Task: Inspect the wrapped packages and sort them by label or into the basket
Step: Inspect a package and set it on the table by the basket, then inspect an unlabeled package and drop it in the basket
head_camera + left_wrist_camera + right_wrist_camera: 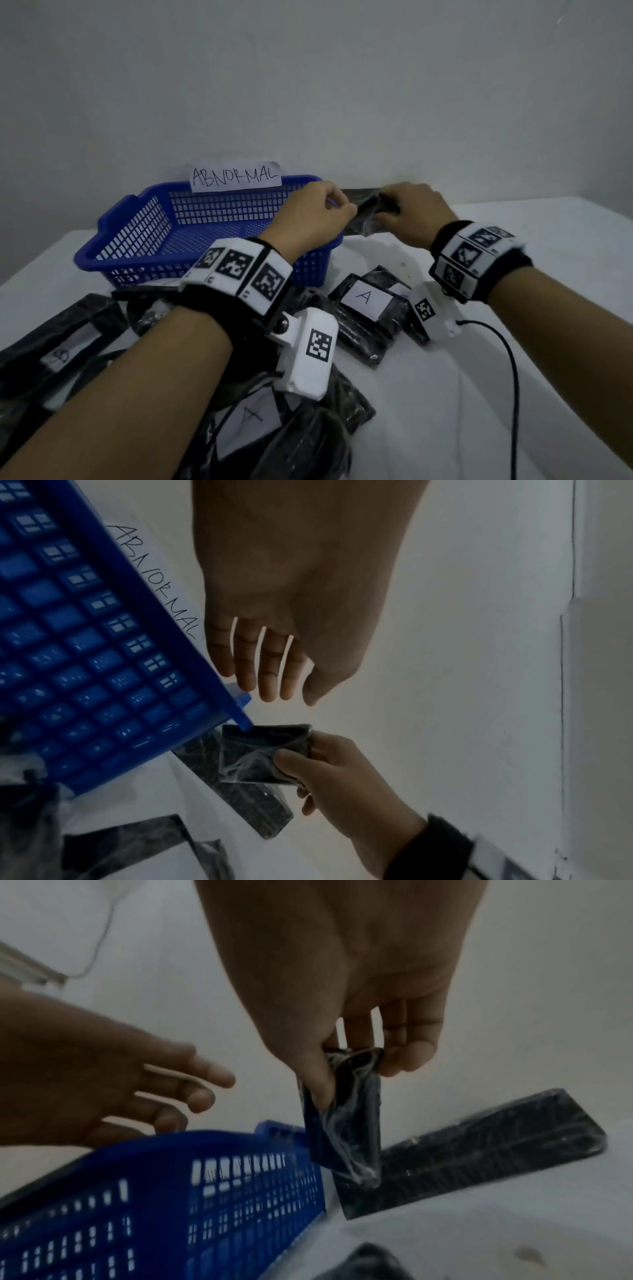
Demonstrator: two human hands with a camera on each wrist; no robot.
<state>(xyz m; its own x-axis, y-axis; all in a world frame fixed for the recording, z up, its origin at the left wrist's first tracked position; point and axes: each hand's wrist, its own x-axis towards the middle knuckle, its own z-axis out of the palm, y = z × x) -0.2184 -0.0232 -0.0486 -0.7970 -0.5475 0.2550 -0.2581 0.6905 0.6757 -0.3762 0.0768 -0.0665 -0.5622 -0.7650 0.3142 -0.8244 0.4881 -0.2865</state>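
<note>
My right hand (397,214) pinches a small black film-wrapped package (363,205) between thumb and fingers, just past the right end of the blue mesh basket (137,233). No label shows on the package (349,1137) in any view. It hangs above the basket's corner (205,1142). My left hand (322,212) hovers beside it over the basket's far right rim. In the left wrist view the left fingers (260,669) are straight and hold nothing, apart from the package (257,753). A paper sign reading ABNORMAL (236,176) stands on the basket's back wall.
A longer black package (479,1150) lies on the white table right of the basket. Nearer me lie wrapped packages, two labelled A (366,298) (250,421), and a dark pile at the lower left (61,356). A black cable (510,377) runs on the right. The wall stands close behind.
</note>
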